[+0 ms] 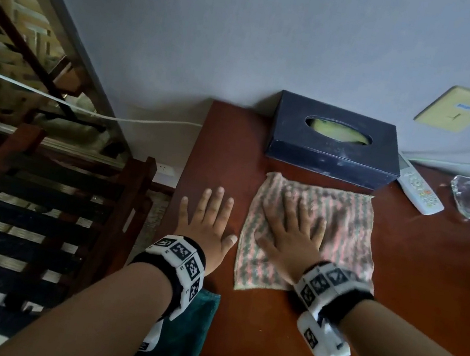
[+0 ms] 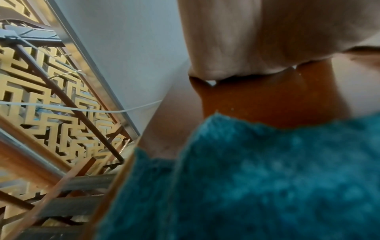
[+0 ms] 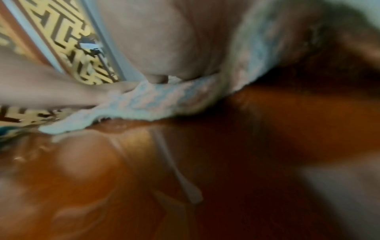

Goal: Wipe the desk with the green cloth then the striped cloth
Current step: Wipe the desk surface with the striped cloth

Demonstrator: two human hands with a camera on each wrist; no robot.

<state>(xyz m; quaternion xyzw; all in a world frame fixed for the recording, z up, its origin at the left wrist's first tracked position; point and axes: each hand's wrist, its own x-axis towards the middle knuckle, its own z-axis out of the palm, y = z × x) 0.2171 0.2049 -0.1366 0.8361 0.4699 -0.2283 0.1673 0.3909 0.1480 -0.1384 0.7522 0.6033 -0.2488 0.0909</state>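
Head view, my right hand [image 1: 292, 236] flat on striped cloth [image 1: 343, 225], fingers spread, left hand [image 1: 207, 226] fingers spread on bare worktop [image 1: 393, 295], green cloth [image 1: 187, 333] under left wrist.

A plain grey wall [image 1: 249, 41] stands behind everything. To the left of the wall is a lattice screen [image 1: 2, 27] with a yellow angular pattern, in a metal frame. A white cable [image 1: 84, 109] runs from the screen side across to the wall. Below the screen stands a dark wooden slatted piece of furniture [image 1: 35, 223]. On the wall, at the right, is a yellow plate [image 1: 457, 110]. The light is dim.
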